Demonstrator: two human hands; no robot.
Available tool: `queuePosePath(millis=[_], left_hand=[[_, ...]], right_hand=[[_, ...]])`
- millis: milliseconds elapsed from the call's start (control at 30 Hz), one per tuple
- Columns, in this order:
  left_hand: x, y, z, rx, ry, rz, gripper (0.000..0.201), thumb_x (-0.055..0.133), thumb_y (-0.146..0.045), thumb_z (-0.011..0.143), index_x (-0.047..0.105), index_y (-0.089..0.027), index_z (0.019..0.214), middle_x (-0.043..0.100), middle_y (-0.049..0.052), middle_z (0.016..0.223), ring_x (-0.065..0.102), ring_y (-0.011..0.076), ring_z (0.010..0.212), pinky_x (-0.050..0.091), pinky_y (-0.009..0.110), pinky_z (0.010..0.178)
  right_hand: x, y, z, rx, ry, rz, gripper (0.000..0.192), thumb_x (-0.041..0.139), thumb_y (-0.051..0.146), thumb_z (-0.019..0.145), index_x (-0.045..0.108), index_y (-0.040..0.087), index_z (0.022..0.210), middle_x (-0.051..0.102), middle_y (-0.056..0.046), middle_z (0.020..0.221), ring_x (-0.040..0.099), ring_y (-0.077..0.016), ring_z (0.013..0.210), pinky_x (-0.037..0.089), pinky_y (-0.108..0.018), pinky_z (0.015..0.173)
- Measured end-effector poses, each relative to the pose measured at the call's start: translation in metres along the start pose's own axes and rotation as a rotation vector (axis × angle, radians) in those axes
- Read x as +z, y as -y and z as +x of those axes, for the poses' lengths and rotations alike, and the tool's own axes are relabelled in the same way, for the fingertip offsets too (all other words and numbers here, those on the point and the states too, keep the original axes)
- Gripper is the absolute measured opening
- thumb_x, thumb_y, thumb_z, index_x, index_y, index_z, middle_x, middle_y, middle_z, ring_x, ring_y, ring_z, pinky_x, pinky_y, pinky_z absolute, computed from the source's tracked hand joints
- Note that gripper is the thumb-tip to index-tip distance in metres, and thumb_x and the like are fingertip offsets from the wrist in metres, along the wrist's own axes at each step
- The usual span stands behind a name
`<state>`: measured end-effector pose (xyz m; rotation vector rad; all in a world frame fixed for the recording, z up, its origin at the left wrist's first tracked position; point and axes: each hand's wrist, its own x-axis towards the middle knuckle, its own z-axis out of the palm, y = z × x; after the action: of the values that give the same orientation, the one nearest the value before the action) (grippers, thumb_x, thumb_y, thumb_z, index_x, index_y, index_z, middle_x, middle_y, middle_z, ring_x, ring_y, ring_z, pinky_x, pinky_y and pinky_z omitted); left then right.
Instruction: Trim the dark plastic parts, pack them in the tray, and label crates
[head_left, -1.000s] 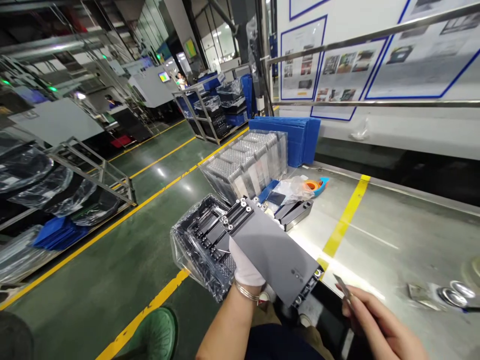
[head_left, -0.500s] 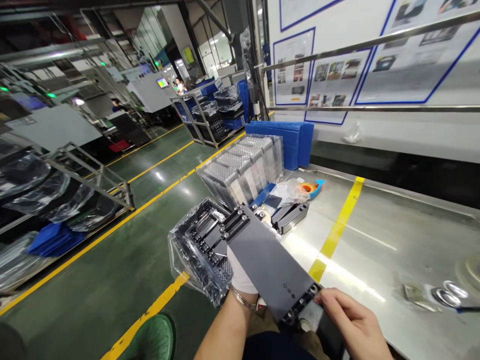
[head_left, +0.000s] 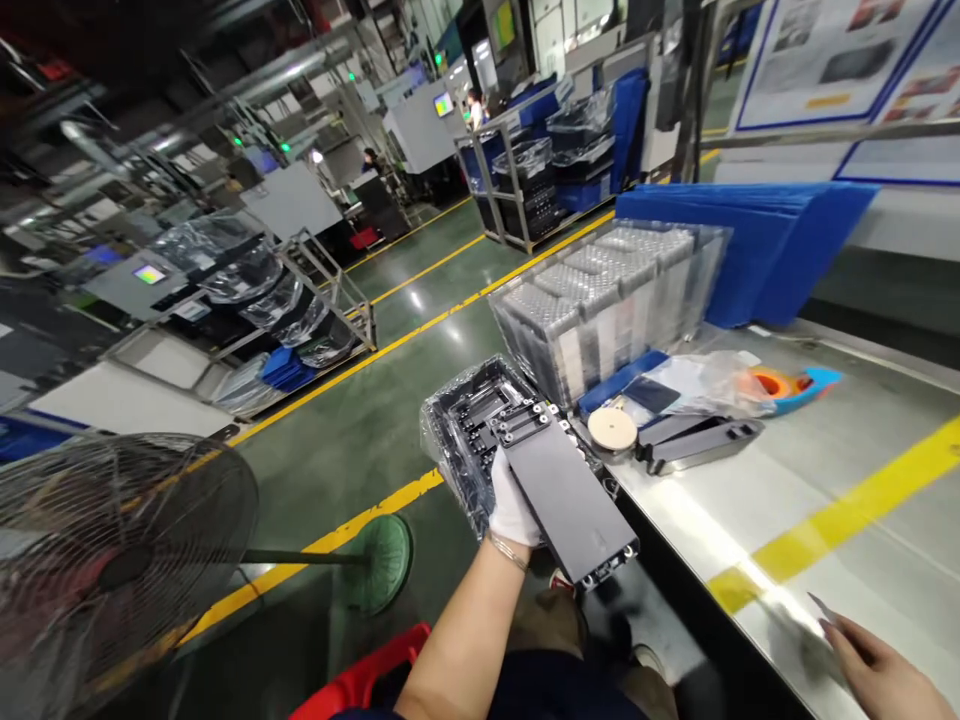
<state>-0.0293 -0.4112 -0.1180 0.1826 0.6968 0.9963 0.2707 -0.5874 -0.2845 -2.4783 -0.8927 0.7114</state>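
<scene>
Now that the right hand (head_left: 877, 675) has left the grey panel (head_left: 566, 500), it pinches a thin strip over the steel table (head_left: 750, 520); gloved left hand (head_left: 512, 500) alone grips the panel.

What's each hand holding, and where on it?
Left hand, white-gloved, grips the dark panel by its left long edge, near the middle. Right hand pinches a small thin strip by its lower end.

Green floor (head_left: 352, 450) with yellow lines (head_left: 420, 325), steel racks (head_left: 330, 300).
</scene>
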Motion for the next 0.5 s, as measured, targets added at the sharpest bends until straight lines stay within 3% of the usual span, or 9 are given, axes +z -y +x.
queuePosePath(millis=[100, 233, 300, 400, 467, 500], left_hand=[[-0.012, -0.011, -0.002, 0.014, -0.023, -0.001, 0.053, 0.052, -0.055, 0.078, 0.069, -0.009, 0.097, 0.073, 0.013, 0.086, 0.068, 0.0271, 0.078, 0.05, 0.04, 0.082], [-0.029, -0.028, -0.004, 0.034, -0.113, -0.005, 0.054, 0.053, -0.055, 0.079, 0.068, -0.008, 0.1, 0.073, 0.015, 0.094, 0.068, 0.0282, 0.083, 0.05, 0.041, 0.084], [-0.039, -0.035, -0.005, 0.065, -0.169, 0.0, 0.054, 0.055, -0.054, 0.079, 0.067, -0.008, 0.104, 0.072, 0.016, 0.1, 0.068, 0.0287, 0.086, 0.048, 0.041, 0.086], [-0.05, -0.046, -0.01, 0.078, -0.167, -0.027, 0.054, 0.055, -0.051, 0.079, 0.065, -0.007, 0.109, 0.07, 0.017, 0.105, 0.066, 0.0303, 0.091, 0.047, 0.043, 0.089], [-0.055, -0.055, -0.016, 0.055, -0.099, -0.07, 0.058, 0.054, -0.051, 0.08, 0.062, -0.005, 0.114, 0.07, 0.017, 0.104, 0.066, 0.0299, 0.091, 0.046, 0.042, 0.089], [-0.057, -0.06, -0.019, 0.042, -0.059, -0.093, 0.062, 0.052, -0.053, 0.08, 0.061, -0.004, 0.117, 0.07, 0.018, 0.103, 0.066, 0.0296, 0.091, 0.046, 0.043, 0.089]], right_hand=[[0.005, 0.005, 0.009, 0.033, 0.034, -0.161, 0.04, 0.037, 0.057, 0.061, 0.061, 0.026, 0.065, 0.071, -0.021, 0.081, 0.068, -0.04, 0.074, 0.057, -0.051, 0.065], [0.032, 0.072, 0.006, -0.565, -0.082, -0.143, 0.049, 0.028, 0.048, 0.079, 0.067, 0.021, 0.071, 0.073, -0.014, 0.079, 0.07, -0.0285, 0.071, 0.058, -0.041, 0.064], [0.056, 0.118, 0.012, -0.755, -0.125, -0.138, 0.05, 0.026, 0.037, 0.083, 0.069, 0.014, 0.094, 0.073, -0.014, 0.094, 0.07, -0.0251, 0.084, 0.057, -0.038, 0.075], [0.092, 0.177, 0.034, -0.892, -0.15, -0.164, 0.051, 0.037, 0.034, 0.082, 0.058, 0.006, 0.12, 0.06, -0.019, 0.127, 0.055, -0.0323, 0.119, 0.047, -0.047, 0.096], [0.107, 0.204, 0.059, -0.957, -0.159, -0.169, 0.055, 0.044, 0.029, 0.077, 0.056, -0.002, 0.12, 0.052, -0.029, 0.132, 0.047, -0.0431, 0.125, 0.04, -0.06, 0.097], [0.112, 0.215, 0.072, -0.981, -0.16, -0.165, 0.053, 0.044, 0.025, 0.076, 0.057, -0.006, 0.117, 0.053, -0.034, 0.127, 0.049, -0.0475, 0.12, 0.041, -0.064, 0.092]])
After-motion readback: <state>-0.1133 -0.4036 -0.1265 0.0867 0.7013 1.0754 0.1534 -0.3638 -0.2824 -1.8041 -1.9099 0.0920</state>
